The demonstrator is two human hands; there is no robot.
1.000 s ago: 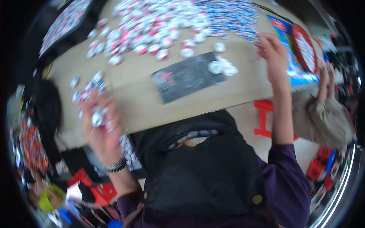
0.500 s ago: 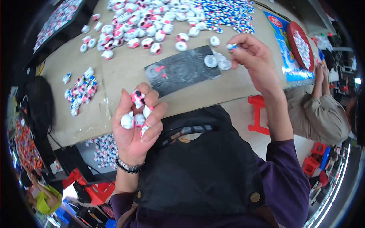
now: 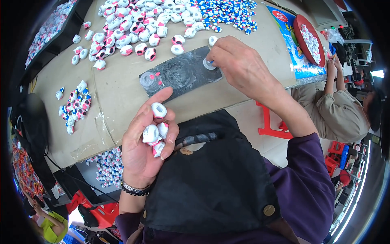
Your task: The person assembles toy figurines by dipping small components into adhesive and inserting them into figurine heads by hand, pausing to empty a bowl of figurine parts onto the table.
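Observation:
My left hand (image 3: 138,164) is cupped palm up, its fingers curled round several small white-and-pink toy heads (image 3: 151,133). One more white head (image 3: 159,110), its dark-rimmed hole facing up, sits between the thumb and fingers. Over the right end of a dark rectangular slab (image 3: 183,75), my right hand (image 3: 245,67) pinches a small blue-and-white toy body (image 3: 211,62), mostly covered by the fingertips. Those fingertips are at a small round whitish dish (image 3: 208,65) on the slab. Pink bits (image 3: 154,76) lie by a clear round patch at the slab's left end.
Loose toy heads (image 3: 142,24) are heaped at the back, beside a pile of blue-and-white bodies (image 3: 227,12). A cluster of joined figures (image 3: 75,105) lies at left. A red plate (image 3: 300,30) of white pieces stands at right, near another person (image 3: 345,105).
My right hand has brought the small body left and down to the round dish. In my left hand, the head near the fingertips has turned, now showing its hole. The view has shifted slightly.

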